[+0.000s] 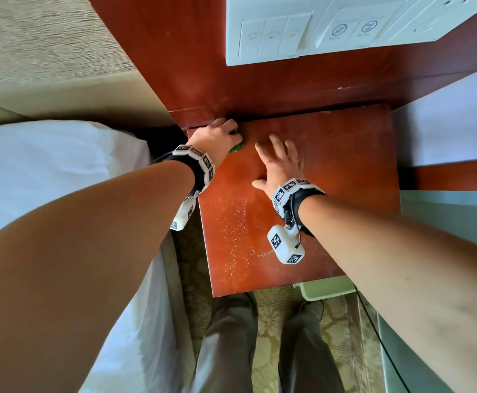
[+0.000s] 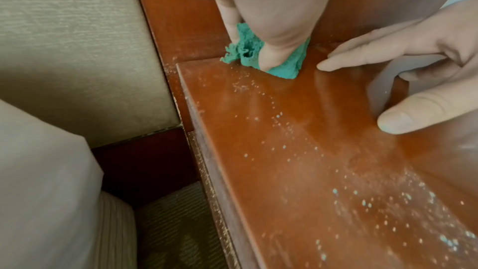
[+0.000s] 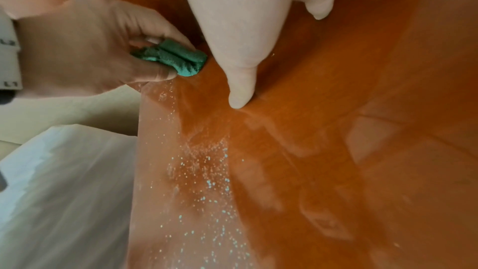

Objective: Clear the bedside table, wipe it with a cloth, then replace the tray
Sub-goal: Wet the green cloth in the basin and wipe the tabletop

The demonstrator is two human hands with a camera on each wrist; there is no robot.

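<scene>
The reddish-brown bedside table (image 1: 330,165) has a bare top speckled with small droplets near its front left. My left hand (image 1: 217,134) grips a bunched green cloth (image 2: 248,52) and presses it down at the table's back left corner, against the wooden wall panel. The cloth (image 3: 173,57) shows as a folded wad under the curled fingers. My right hand (image 1: 279,163) lies flat on the table top just right of the cloth, fingers straight and spread, holding nothing. No tray is in view.
A white-sheeted bed (image 1: 47,180) lies close along the table's left side, with a beige headboard (image 1: 47,52) behind. A white switch panel (image 1: 316,29) is on the wood wall above. A pale bin (image 1: 325,287) stands by the table's front right. Patterned carpet lies below.
</scene>
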